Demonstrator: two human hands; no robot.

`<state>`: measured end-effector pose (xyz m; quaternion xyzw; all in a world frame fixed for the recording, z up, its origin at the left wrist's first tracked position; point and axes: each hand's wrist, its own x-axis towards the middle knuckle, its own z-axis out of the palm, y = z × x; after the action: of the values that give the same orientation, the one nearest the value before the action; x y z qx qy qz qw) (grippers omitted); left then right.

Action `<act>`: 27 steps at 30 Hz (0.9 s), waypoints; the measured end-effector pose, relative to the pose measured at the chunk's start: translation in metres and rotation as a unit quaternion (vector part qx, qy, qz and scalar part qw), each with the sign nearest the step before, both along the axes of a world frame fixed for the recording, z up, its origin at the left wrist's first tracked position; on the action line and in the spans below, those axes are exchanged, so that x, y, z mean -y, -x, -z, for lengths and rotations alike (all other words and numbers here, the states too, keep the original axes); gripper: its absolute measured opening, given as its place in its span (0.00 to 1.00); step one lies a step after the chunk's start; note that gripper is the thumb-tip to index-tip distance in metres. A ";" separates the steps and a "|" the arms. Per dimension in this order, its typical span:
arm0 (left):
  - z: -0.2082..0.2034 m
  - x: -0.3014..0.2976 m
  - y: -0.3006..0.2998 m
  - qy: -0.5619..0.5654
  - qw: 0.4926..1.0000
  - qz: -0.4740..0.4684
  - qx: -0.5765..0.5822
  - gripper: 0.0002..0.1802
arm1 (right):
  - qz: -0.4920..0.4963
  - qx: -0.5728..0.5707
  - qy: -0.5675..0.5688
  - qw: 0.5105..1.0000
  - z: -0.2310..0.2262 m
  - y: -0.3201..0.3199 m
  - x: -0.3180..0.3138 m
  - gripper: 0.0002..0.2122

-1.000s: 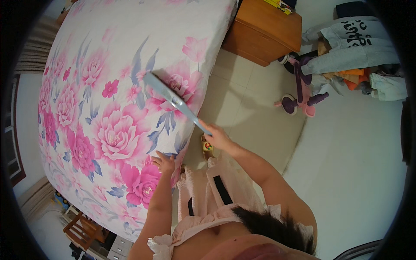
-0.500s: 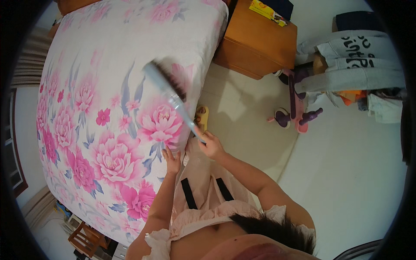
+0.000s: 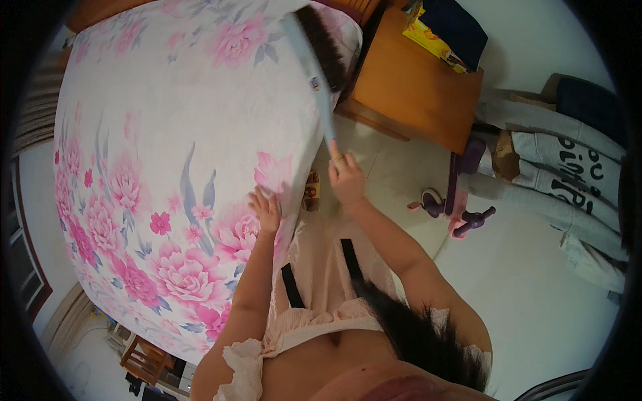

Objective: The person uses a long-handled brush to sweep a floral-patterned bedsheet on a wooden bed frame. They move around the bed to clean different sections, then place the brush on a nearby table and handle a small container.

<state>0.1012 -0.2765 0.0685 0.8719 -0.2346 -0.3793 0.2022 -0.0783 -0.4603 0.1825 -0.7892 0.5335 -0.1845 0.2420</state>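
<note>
My right hand (image 3: 347, 178) is closed round the handle of a grey-blue bed brush (image 3: 313, 73) with dark bristles. The brush reaches away from me over the far right edge of the bed, beside the nightstand; whether its bristles touch the cloth I cannot tell. Fingers spread, my left hand (image 3: 265, 210) lies on the near right side of the bed, holding nothing. White cloth with pink peonies and blue-grey leaves, the bed sheet (image 3: 147, 93), covers the mattress and looks fairly smooth.
A wooden nightstand (image 3: 418, 83) stands right of the bed's far end, with a yellow box (image 3: 431, 37) on top. Beyond it are a pink and purple child's scooter (image 3: 461, 187) and a grey printed garment (image 3: 542, 160). A slipper (image 3: 311, 190) lies by the bed.
The brush has swung away from me and to the right, toward the nightstand. My left hand has moved farther forward on the sheet, and the view has shifted.
</note>
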 end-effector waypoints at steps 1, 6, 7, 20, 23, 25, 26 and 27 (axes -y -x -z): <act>-0.013 0.023 0.003 0.060 0.994 -0.033 -0.084 0.38 | -0.015 -0.003 0.002 1.000 -0.003 -0.008 -0.003 0.28; -0.137 0.171 0.012 0.299 0.853 -0.225 -0.364 0.33 | -0.245 0.014 0.010 0.969 -0.005 -0.012 0.000 0.25; -0.138 0.193 0.014 0.322 0.839 -0.313 -0.307 0.20 | -0.276 0.024 -0.017 0.961 -0.005 -0.010 0.007 0.26; -0.031 0.203 -0.041 0.000 0.913 -0.366 0.182 0.25 | 0.041 0.170 -0.171 0.970 0.044 0.025 0.332 0.07; -0.056 0.233 -0.047 -0.199 0.895 -0.330 0.225 0.43 | 0.036 0.152 -0.154 0.976 0.070 0.016 0.381 0.09; -0.064 0.256 -0.041 -0.290 0.837 -0.356 0.297 0.48 | 0.018 0.153 -0.133 0.979 0.078 0.004 0.394 0.09; -0.064 0.257 -0.045 -0.299 0.844 -0.329 0.301 0.50 | 0.016 0.150 -0.120 0.981 0.076 -0.003 0.399 0.10; -0.065 0.258 -0.050 -0.308 0.850 -0.300 0.304 0.53 | 0.015 0.147 -0.105 0.983 0.077 -0.008 0.401 0.10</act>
<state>0.1512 -0.5341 0.1332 0.9892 0.1178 -0.0686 -0.0542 -0.0700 -0.8611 0.1055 -0.7153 0.5203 -0.2453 0.3969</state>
